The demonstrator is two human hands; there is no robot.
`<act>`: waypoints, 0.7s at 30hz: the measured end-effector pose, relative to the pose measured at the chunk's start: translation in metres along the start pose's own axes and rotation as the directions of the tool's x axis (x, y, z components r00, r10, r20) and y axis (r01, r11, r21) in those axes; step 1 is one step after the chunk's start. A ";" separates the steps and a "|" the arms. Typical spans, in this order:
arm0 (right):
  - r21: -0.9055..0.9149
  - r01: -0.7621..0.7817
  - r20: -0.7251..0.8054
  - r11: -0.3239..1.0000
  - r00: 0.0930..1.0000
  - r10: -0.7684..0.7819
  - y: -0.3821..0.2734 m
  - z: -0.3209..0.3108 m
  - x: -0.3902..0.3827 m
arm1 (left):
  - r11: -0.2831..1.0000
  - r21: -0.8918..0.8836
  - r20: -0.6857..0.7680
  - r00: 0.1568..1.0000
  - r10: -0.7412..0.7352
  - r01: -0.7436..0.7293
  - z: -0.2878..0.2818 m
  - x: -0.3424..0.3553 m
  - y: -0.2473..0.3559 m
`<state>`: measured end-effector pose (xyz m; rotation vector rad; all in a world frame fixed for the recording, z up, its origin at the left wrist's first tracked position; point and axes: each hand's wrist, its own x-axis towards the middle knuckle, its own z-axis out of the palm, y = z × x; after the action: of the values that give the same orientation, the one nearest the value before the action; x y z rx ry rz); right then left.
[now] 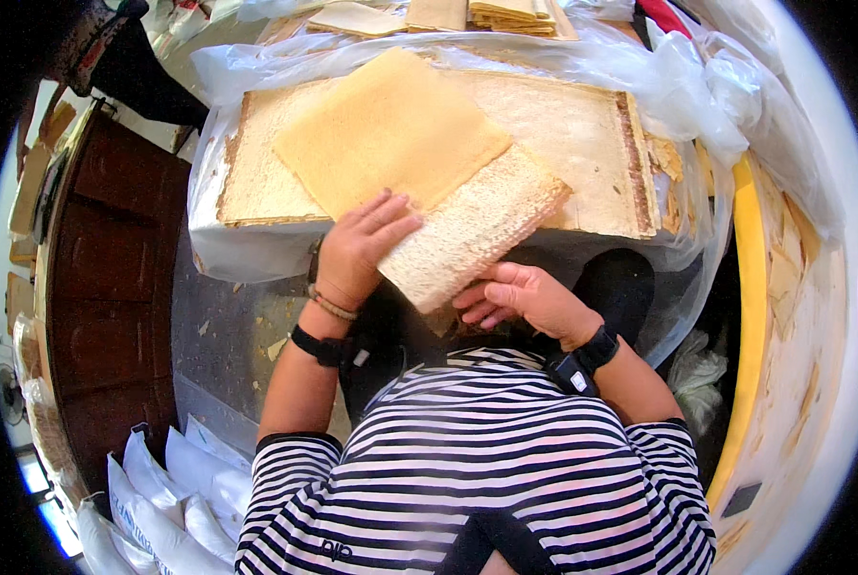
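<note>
A smooth tan sheet lies askew over a paler, coarse-textured sheet, both on a wide stack of pale sheets. The coarse sheet sticks out toward me past the table's front edge. My left hand rests on the left side of both sheets. Its fingers stretch across their surface, and its thumb is hidden. At the coarse sheet's near right edge is my right hand, its fingers apart and slightly bent. Its fingertips are at or just below that edge; I see no grip on it.
Crumpled clear plastic drapes around the stack. More tan sheets lie beyond. A dark brown wooden panel stands left, with stuffed white sacks below it. A yellow-edged board runs along the right.
</note>
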<state>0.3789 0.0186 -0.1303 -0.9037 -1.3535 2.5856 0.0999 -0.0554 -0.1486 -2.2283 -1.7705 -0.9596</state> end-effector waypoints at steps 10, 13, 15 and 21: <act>-0.832 0.374 0.096 0.410 0.825 -0.557 -0.028 -0.003 0.004 | 0.591 -0.695 0.042 0.844 -0.535 0.409 -0.019 -0.020 -0.047; -0.906 0.398 0.173 0.143 0.657 -0.734 -0.061 0.017 0.015 | 0.417 -0.683 0.179 0.691 -0.700 0.600 -0.028 -0.005 -0.057; -0.925 0.374 0.273 -0.063 0.541 -0.795 -0.077 0.029 0.036 | 0.037 -0.837 0.327 0.554 -0.765 0.546 -0.030 0.005 -0.064; -0.898 0.134 0.408 -0.418 0.606 -0.683 -0.089 0.025 0.123 | -0.138 -0.825 0.429 0.449 -0.784 0.548 -0.016 0.009 -0.088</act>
<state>0.2477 0.0953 -0.1068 -0.4411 -2.6474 0.0791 0.0140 -0.0294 -0.1556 -0.8419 -2.6821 -2.9963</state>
